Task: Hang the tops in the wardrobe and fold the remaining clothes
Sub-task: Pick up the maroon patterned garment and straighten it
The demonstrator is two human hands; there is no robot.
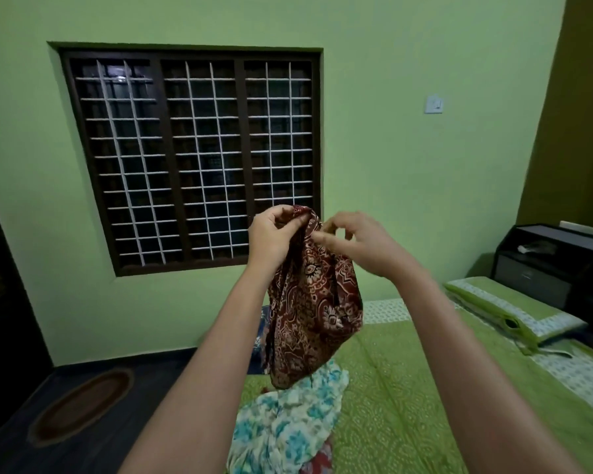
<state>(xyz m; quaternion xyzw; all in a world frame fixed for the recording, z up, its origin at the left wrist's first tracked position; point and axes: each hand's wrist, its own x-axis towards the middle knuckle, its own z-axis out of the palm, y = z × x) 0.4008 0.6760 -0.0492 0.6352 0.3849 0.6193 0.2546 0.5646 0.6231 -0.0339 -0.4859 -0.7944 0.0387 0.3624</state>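
Note:
A maroon garment (314, 313) with a cream paisley print hangs in the air above the bed. My left hand (271, 234) grips its bunched top edge. My right hand (353, 239) is beside it, fingers curled, its fingertips at the same top edge of the cloth; whether they pinch it is unclear. Below the hanging garment a white cloth (288, 422) with blue-green flowers lies crumpled on the bed. A red printed piece (319, 461) peeks out under it. A dark blue cloth (262, 331) shows behind the maroon one.
The bed (408, 388) has a green patterned cover and a green pillow (507, 307) at the right. A dark headboard unit (558, 265) stands behind the pillow. A barred window (192, 159) fills the green wall. An oval mat (81, 405) lies on the dark floor at left.

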